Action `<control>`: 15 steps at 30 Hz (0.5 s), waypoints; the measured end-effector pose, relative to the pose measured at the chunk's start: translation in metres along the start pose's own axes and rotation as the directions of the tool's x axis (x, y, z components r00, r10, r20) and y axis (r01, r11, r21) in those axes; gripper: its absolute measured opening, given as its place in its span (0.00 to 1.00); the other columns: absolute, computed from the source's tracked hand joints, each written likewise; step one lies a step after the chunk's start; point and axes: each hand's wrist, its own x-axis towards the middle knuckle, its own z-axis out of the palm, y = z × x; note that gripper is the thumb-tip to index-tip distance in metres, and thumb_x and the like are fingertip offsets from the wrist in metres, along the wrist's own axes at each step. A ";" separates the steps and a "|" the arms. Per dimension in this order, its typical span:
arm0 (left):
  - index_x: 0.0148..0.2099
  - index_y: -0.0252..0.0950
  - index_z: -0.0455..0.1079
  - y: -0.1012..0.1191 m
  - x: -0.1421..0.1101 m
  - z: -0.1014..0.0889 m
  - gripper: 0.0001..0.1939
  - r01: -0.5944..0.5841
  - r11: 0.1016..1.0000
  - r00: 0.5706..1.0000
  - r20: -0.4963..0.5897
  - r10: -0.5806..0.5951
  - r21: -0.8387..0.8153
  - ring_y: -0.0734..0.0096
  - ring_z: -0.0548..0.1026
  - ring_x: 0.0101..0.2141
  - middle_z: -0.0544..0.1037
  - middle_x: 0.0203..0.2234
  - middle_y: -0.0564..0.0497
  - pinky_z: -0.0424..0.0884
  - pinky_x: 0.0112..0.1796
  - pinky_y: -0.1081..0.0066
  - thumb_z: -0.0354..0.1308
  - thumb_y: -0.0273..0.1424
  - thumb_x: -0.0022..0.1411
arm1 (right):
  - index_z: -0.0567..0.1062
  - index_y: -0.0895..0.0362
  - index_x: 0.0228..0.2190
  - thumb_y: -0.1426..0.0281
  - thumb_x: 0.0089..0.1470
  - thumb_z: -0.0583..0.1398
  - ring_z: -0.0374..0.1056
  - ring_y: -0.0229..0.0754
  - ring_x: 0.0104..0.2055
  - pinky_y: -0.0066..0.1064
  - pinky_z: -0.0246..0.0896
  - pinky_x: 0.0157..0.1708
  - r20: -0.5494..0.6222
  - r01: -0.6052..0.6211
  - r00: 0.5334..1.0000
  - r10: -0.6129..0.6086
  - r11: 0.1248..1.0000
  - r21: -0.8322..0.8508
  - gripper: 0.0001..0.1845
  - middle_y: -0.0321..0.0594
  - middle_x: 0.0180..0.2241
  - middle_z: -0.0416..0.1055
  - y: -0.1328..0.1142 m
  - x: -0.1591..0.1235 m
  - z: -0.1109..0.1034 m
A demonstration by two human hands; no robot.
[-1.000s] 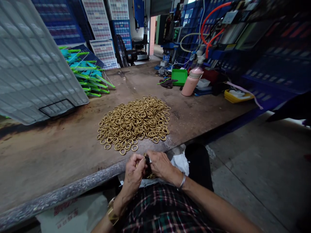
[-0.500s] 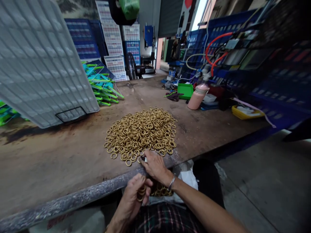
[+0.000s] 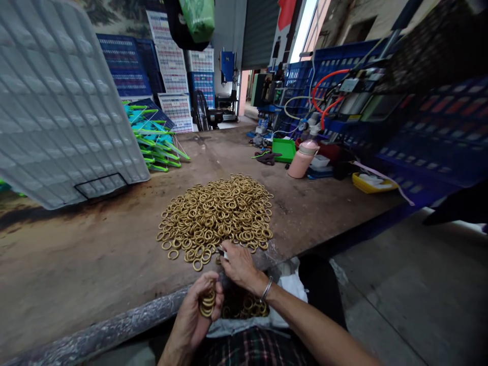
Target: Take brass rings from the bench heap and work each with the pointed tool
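Observation:
A heap of brass-coloured rings (image 3: 219, 213) lies on the worn brown table (image 3: 95, 264) in front of me. My left hand (image 3: 192, 310) is curled around several rings (image 3: 207, 305), just off the table's front edge. At the near side of the heap, my right hand (image 3: 242, 267) pinches a small dark-tipped tool with a whitish part (image 3: 222, 252); its kind is mostly hidden by the fingers. More rings (image 3: 251, 305) sit below the edge at my lap, inside a pale bag-like lining (image 3: 236, 325).
A ribbed translucent panel (image 3: 68, 112) leans at the left, beside green and blue plastic pieces (image 3: 156, 142). At the right stand a pink bottle (image 3: 302, 160), a green tray (image 3: 284, 149) and a yellow tray (image 3: 371, 184). Stacked crates (image 3: 173, 71) fill the background.
My left hand has moved left, away from the right hand, and the rings in it show more. My right hand stays at the heap's near edge. The whole view has shifted slightly.

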 end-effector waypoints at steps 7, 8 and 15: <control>0.26 0.33 0.64 0.000 0.012 0.009 0.14 -0.161 0.980 0.985 -0.050 0.168 0.116 0.79 0.66 0.20 0.69 0.22 0.54 0.52 0.14 0.83 0.63 0.36 0.46 | 0.65 0.56 0.27 0.72 0.42 0.55 0.52 0.30 0.19 0.22 0.47 0.19 0.165 -0.258 0.966 0.199 0.707 0.658 0.05 0.27 0.19 0.58 0.007 -0.006 -0.018; 0.28 0.34 0.64 -0.001 0.014 0.010 0.13 -0.201 0.959 0.975 -0.058 0.217 0.202 0.80 0.65 0.19 0.69 0.21 0.54 0.53 0.14 0.82 0.62 0.37 0.47 | 0.65 0.56 0.27 0.71 0.42 0.55 0.50 0.29 0.18 0.21 0.45 0.17 0.217 -0.305 0.952 0.216 0.629 0.715 0.05 0.26 0.17 0.56 0.006 -0.008 -0.021; 0.38 0.35 0.71 -0.013 0.024 0.012 0.13 -0.424 0.534 0.835 0.088 0.543 0.731 0.77 0.65 0.20 0.71 0.20 0.54 0.62 0.24 0.76 0.57 0.37 0.52 | 0.62 0.55 0.25 0.65 0.41 0.57 0.41 0.25 0.10 0.20 0.35 0.10 0.474 -0.504 0.863 0.173 0.259 0.824 0.09 0.22 0.14 0.52 0.002 -0.024 -0.030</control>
